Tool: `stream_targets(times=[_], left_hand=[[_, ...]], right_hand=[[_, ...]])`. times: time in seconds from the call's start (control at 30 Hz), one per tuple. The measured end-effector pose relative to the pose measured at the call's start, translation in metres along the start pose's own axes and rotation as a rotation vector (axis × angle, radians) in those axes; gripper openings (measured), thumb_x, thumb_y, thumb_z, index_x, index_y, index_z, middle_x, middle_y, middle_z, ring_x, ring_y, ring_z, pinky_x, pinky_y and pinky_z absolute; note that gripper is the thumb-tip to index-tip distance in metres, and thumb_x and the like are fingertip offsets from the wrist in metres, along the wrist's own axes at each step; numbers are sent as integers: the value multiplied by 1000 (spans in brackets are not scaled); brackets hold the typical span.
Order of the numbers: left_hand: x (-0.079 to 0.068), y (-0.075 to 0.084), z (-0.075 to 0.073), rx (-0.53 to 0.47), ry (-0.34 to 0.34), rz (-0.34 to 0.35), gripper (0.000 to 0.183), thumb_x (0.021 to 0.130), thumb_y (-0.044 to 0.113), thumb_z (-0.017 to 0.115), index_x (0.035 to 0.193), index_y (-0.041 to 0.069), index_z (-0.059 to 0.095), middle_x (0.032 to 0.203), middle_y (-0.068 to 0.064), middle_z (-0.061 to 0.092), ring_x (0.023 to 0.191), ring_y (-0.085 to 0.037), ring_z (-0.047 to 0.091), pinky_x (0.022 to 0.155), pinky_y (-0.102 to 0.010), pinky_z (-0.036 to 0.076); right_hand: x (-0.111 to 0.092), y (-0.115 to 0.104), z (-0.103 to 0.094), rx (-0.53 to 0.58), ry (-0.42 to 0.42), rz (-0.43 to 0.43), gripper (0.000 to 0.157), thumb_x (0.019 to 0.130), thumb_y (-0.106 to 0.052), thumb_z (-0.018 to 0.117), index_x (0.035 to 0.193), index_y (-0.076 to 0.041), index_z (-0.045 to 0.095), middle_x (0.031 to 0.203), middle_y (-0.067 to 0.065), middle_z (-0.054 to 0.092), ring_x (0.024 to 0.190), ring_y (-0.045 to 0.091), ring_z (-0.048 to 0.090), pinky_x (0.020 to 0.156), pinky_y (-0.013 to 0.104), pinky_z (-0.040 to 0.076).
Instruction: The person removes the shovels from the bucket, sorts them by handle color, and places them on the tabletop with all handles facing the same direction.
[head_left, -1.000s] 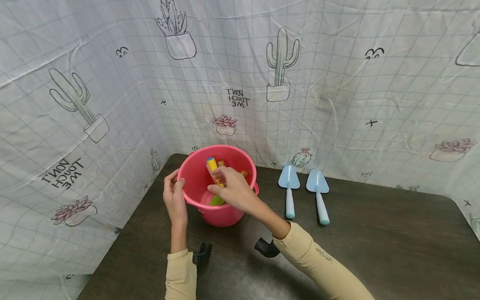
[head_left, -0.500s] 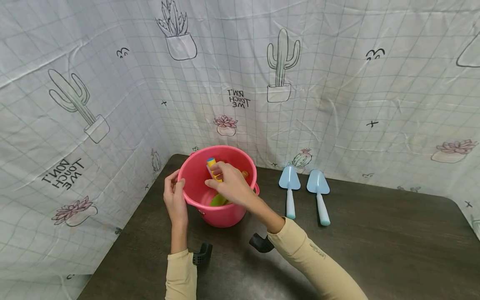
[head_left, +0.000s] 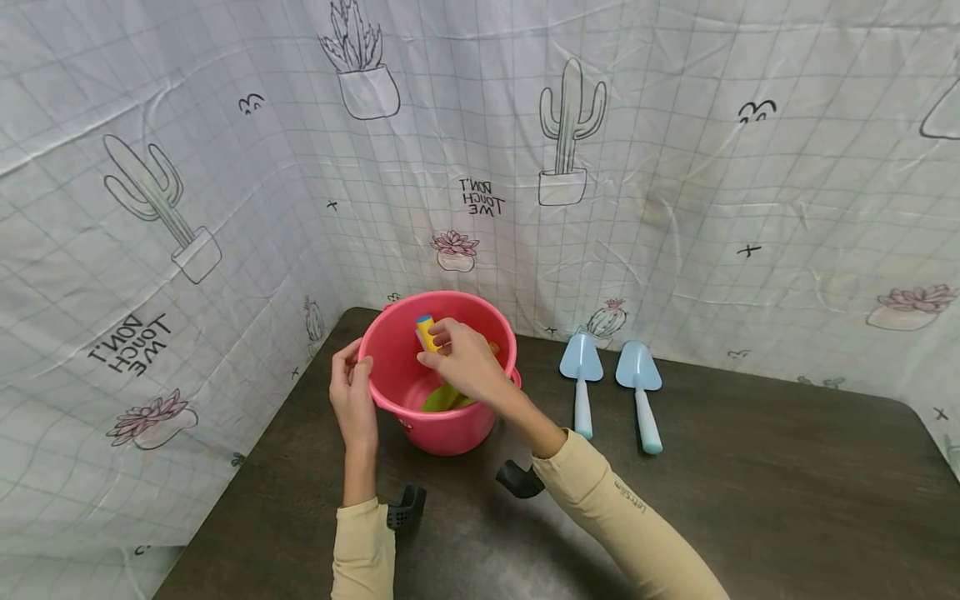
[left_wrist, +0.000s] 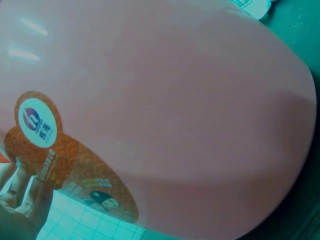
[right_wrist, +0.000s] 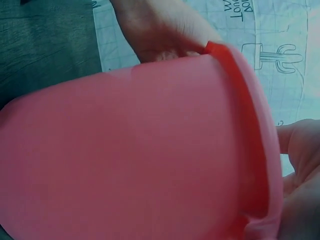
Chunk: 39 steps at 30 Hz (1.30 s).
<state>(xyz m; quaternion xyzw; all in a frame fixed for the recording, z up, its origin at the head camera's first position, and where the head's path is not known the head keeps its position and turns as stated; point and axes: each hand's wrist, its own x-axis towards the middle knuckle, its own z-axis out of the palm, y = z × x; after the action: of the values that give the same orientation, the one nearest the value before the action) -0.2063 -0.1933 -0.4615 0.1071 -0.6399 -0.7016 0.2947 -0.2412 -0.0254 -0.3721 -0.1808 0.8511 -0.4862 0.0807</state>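
A pink bucket (head_left: 448, 433) stands on the dark table. My left hand (head_left: 354, 396) grips its left rim, thumb over the edge and fingers outside. Over the bucket's mouth my right hand (head_left: 467, 360) reaches in, with thumb and forefinger apart. Close by its fingertips, a yellow cylinder (head_left: 426, 325) with a blue end leans inside the bucket. Lower down lies a green thing (head_left: 438, 398), and an orange-brown piece (head_left: 495, 347) shows behind the hand. In the right wrist view the bucket wall (right_wrist: 125, 150) hides its contents.
Two light blue trowels (head_left: 582, 358) (head_left: 638, 367) with white handles lie on the table (head_left: 780, 467) right of the bucket. A white curtain (head_left: 675, 167) printed with cacti hangs behind and to the left. Black wrist mounts (head_left: 406, 508) stick out from both sleeves.
My right hand has shifted slightly inside the bucket's mouth, and more of the green thing shows below it. The left hand keeps its grip on the rim; bucket and trowels stay put.
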Motion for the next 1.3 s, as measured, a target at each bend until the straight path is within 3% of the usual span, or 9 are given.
stream_targets(times=[0.5, 0.93, 1.3], left_hand=[[0, -1, -2, 0, 4, 12, 39, 102, 14, 52, 138, 1, 57, 131, -16, 61, 117, -32, 59, 96, -29, 54], [-2, 1, 0, 3, 6, -1, 39, 101, 13, 53, 138, 2, 57, 132, -14, 61, 116, -31, 59, 96, -30, 54], [0, 3, 1, 11, 11, 6, 39, 101, 13, 53, 137, 2, 58, 131, -13, 61, 115, -28, 59, 96, -31, 54]], right_hand=[[12, 4, 4, 30, -24, 36, 46, 94, -14, 73, 135, 1, 59, 130, 17, 66, 117, 32, 65, 88, 39, 59], [22, 7, 8, 68, -152, 42, 64, 92, -12, 74, 150, 1, 50, 143, 19, 60, 131, 36, 57, 93, 44, 58], [27, 9, 8, 98, -142, 77, 77, 92, -17, 74, 158, -1, 38, 154, 20, 49, 141, 36, 48, 99, 49, 53]])
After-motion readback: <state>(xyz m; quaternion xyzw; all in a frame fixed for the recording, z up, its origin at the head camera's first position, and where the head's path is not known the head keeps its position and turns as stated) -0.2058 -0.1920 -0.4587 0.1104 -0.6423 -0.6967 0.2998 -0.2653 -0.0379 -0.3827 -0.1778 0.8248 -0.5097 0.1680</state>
